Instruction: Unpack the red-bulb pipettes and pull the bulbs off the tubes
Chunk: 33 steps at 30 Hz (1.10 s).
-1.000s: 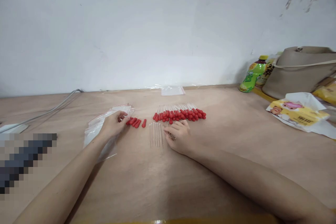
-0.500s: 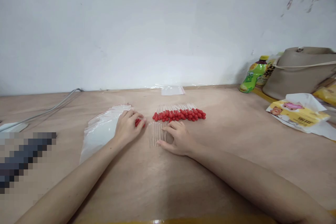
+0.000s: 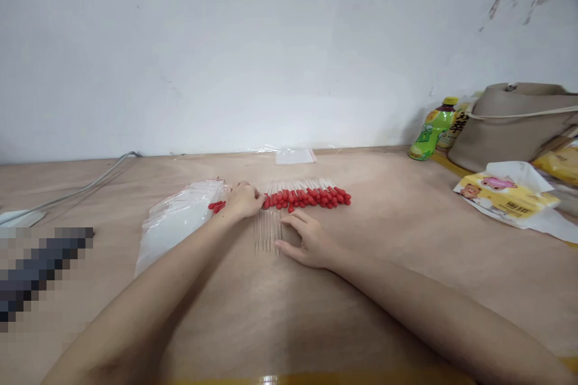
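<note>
"Red bulbs [image 3: 217, 206]: where, what step?"
"Just left of your left hand [image 3: 244, 201], grip hidden, can't tell. Right hand [image 3: 311, 243] spread beside tubes [image 3: 267, 231]. Probably handling bulbs; next calls for light pinching."

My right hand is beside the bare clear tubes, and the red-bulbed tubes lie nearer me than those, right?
No: the head view shows the red-bulbed tubes farther from you than the bare clear tubes; your right hand is beside the latter.
</note>
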Tool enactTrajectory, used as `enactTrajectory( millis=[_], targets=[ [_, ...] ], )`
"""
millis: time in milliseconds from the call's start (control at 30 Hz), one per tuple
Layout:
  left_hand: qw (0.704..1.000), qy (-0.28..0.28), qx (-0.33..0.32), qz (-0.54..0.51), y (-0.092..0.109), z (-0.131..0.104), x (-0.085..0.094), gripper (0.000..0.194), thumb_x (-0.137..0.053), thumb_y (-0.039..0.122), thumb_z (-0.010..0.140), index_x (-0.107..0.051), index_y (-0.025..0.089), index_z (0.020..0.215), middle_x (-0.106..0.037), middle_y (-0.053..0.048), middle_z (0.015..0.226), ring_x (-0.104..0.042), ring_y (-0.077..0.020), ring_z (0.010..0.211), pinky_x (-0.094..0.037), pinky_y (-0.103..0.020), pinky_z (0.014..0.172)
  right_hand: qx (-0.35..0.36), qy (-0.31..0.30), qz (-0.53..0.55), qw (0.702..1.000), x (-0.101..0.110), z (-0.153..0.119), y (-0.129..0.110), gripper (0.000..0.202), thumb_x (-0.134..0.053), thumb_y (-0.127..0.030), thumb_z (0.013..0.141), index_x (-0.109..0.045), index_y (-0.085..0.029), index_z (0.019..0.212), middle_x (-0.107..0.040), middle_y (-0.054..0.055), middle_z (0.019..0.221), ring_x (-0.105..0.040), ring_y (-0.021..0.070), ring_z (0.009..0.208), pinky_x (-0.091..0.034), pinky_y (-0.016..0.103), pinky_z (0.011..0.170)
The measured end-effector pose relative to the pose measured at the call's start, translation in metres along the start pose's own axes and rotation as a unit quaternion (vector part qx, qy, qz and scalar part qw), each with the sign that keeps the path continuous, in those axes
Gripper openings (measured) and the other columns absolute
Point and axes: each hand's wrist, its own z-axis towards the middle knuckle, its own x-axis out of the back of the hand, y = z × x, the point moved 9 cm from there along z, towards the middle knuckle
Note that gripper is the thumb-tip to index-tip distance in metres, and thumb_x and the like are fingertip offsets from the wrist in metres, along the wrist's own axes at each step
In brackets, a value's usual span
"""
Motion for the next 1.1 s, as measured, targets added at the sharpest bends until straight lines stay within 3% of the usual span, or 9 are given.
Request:
enactTrajectory(
  millis=[167, 267, 333, 433, 567, 833, 1000, 1100],
  targets=[
    [0.998, 0.049, 0.029, 0.011, -0.005, -0.013, 0.024, 0.028, -0.048, 0.038, 0.076, -0.065, 0.017, 0.069, -0.059, -0.014, 0.088, -0.05, -0.0333, 0.095, -0.04, -0.047, 0.08, 0.002, -0.005, 0.002, 1.0, 0.01, -0.011, 0.005, 0.032, -0.057, -0.029, 0.077, -0.05, -0.016, 0.105, -0.054, 0.009, 0.094, -0.054, 0.0177, 0.083, -0.048, 0.033, 0.074],
    [0.99, 0.132, -0.055, -0.009, 0.007, -0.04, 0.051, 0.023, -0.044, 0.032, 0.082, -0.059, 0.015, 0.076, -0.059, -0.01, 0.084, -0.052, -0.027, 0.09, -0.04, -0.04, 0.081, -0.003, 0.032, -0.008, 0.999, 0.022, -0.02, 0.012, 0.035, -0.056, -0.026, 0.077, -0.047, -0.018, 0.11, -0.053, 0.01, 0.101, -0.054, 0.0195, 0.091, -0.048, 0.035, 0.08],
    [0.979, 0.153, -0.13, -0.04, 0.019, -0.065, 0.058, 0.02, -0.042, 0.03, 0.085, -0.055, 0.016, 0.08, -0.059, -0.007, 0.08, -0.054, -0.0216, 0.081, -0.043, -0.034, 0.076, -0.007, 0.076, -0.025, 0.997, 0.033, -0.025, 0.016, 0.043, -0.056, -0.026, 0.077, -0.043, -0.018, 0.117, -0.051, 0.012, 0.108, -0.051, 0.0219, 0.1, -0.046, 0.038, 0.086],
    [0.964, 0.143, -0.215, -0.066, 0.035, -0.098, 0.054, 0.014, -0.044, 0.027, 0.086, -0.052, 0.016, 0.086, -0.059, -0.004, 0.079, -0.056, -0.0171, 0.075, -0.044, -0.028, 0.068, -0.005, 0.121, -0.056, 0.991, 0.047, -0.03, 0.017, 0.059, -0.057, -0.03, 0.077, -0.033, -0.018, 0.13, -0.043, 0.014, 0.122, -0.042, 0.0248, 0.115, -0.039, 0.042, 0.096],
    [0.94, 0.15, -0.287, -0.113, 0.051, -0.123, 0.043, 0.007, -0.047, 0.022, 0.086, -0.052, 0.017, 0.084, -0.059, -0.002, 0.077, -0.056, -0.0129, 0.068, -0.045, -0.024, 0.063, 0.019, 0.076, -0.099, 0.992, 0.044, -0.03, 0.015, 0.061, -0.056, -0.037, 0.079, -0.033, -0.019, 0.132, -0.041, 0.014, 0.129, -0.039, 0.0257, 0.119, -0.037, 0.044, 0.098],
    [0.912, 0.173, -0.333, -0.168, 0.059, -0.13, 0.041, 0.008, -0.053, 0.018, 0.083, -0.054, 0.018, 0.09, -0.062, -0.003, 0.083, -0.059, -0.0119, 0.073, -0.048, -0.023, 0.069, 0.108, 0.014, -0.121, 0.987, 0.025, -0.028, 0.008, 0.019, -0.053, -0.028, 0.083, -0.062, -0.021, 0.098, -0.063, 0.005, 0.1, -0.05, 0.0209, 0.107, -0.039, 0.041, 0.092],
    [0.911, 0.143, -0.353, -0.16, 0.072, -0.127, 0.039, 0.033, -0.059, 0.031, 0.08, -0.054, 0.018, 0.109, -0.06, -0.009, 0.107, -0.054, -0.0224, 0.103, -0.046, -0.038, 0.087, 0.135, 0.027, -0.106, 0.985, 0.025, -0.029, 0.002, 0.014, -0.055, -0.025, 0.082, -0.065, -0.02, 0.091, -0.064, 0.005, 0.097, -0.052, 0.0195, 0.102, -0.042, 0.039, 0.089],
    [0.897, 0.138, -0.383, -0.171, 0.079, -0.129, 0.037, 0.022, -0.057, 0.026, 0.082, -0.058, 0.018, 0.102, -0.064, -0.006, 0.1, -0.056, -0.0202, 0.1, -0.047, -0.035, 0.085, 0.15, 0.029, -0.097, 0.983, 0.024, -0.029, -0.004, 0.015, -0.056, -0.025, 0.082, -0.065, -0.019, 0.092, -0.065, 0.005, 0.096, -0.053, 0.0184, 0.1, -0.043, 0.038, 0.089]
  ],
)
